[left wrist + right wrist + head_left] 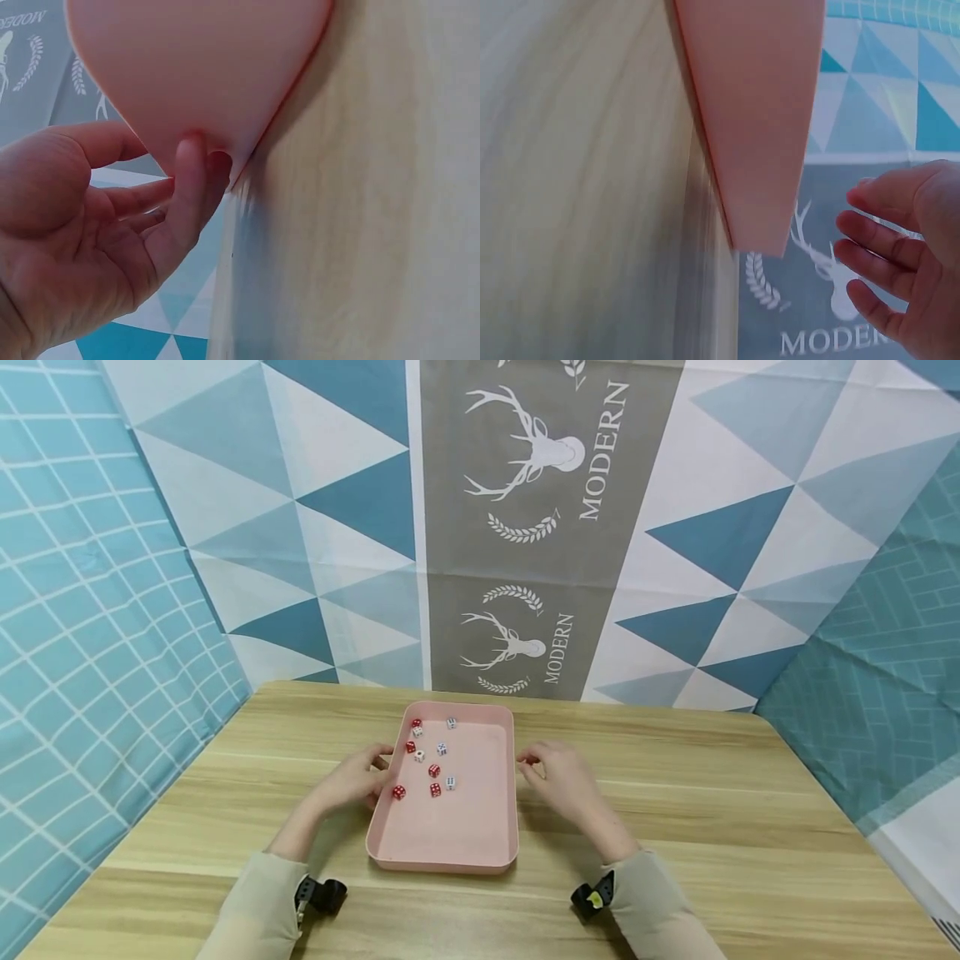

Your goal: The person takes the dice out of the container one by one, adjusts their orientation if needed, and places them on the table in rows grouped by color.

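Note:
A shallow pink tray (480,827) lies on the wooden table, its long sides pointing away from me. Scattered over its left and far part are several red dice (434,771) and several white dice (442,749). My left hand (354,781) grips the tray's left wall; in the left wrist view, fingers press against the outer face of the tray (202,67) while another digit passes behind its edge. Beside the right wall is my right hand (558,777), fingers loosely bent and holding nothing. The right wrist view shows a gap between those fingertips and the tray (757,112).
The wooden table (712,793) extends on both sides of the tray. Behind it hangs a patterned cloth (517,552) with triangles and deer heads. Blue tiled cloth (90,568) covers the left side. Both wrists wear a strapped black camera (327,897).

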Demonstrator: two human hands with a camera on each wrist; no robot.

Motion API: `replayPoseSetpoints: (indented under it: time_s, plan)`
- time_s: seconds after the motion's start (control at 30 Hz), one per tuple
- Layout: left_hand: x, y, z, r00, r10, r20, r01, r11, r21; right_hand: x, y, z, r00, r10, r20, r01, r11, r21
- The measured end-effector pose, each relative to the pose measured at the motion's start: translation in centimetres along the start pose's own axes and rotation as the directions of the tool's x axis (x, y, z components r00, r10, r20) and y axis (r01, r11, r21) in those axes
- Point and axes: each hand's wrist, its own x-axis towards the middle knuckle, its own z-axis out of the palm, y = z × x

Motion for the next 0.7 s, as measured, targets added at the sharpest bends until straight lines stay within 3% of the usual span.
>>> replayPoseSetpoints:
  time_s: [0.17,0.3,0.4,0.57,0.7]
  plan:
    - [-0.1,-0.1,0.2,1.0,-0.011,0.011,0.011,1.0,-0.007,0.8,-1.3,1.1,0.999,-0.05,0.014,0.05,0.999,0.0]
    - [-0.2,0.0,0.3,1.0,-0.011,0.006,0.011,1.0,0.029,1.5,-2.3,2.0,0.994,-0.057,0.096,0.056,0.998,0.009]
    - [-0.3,0.3,0.4,1.0,-0.019,-0.021,0.021,0.993,0.113,1.9,-2.8,2.6,0.984,-0.075,0.159,0.074,0.997,0.014]
    - [-0.2,0.7,0.9,0.997,0.018,-0.08,0.01,0.943,0.333,2.3,-3.5,3.5,0.965,-0.133,0.228,0.143,0.989,-0.029]
    - [0.0,1.0,1.2,0.993,0.055,-0.108,-0.003,0.902,0.432,2.7,-4.1,4.0,0.938,-0.182,0.295,0.208,0.976,-0.058]
